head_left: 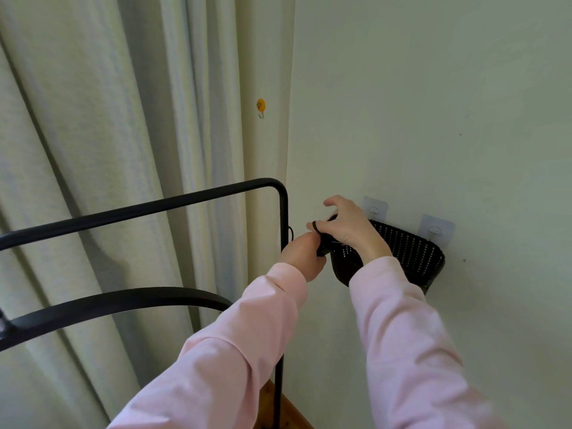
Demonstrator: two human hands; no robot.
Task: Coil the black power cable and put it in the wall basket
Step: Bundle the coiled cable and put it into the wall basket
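A black perforated wall basket (411,252) hangs on the pale wall from two clear stick-on hooks. At the basket's left end, both hands hold a small bundle of black power cable (322,244). My left hand (301,255) grips the bundle from the left and below. My right hand (349,229) reaches over the basket's left rim, with a loop of cable around its forefinger. Most of the cable is hidden between the hands.
A black metal rack frame (192,196) stands to the left, its upright post close to my left hand. Pale curtains (108,150) hang behind it. A yellow smiley hook (261,105) is stuck on the wall corner. Wood floor shows at the bottom.
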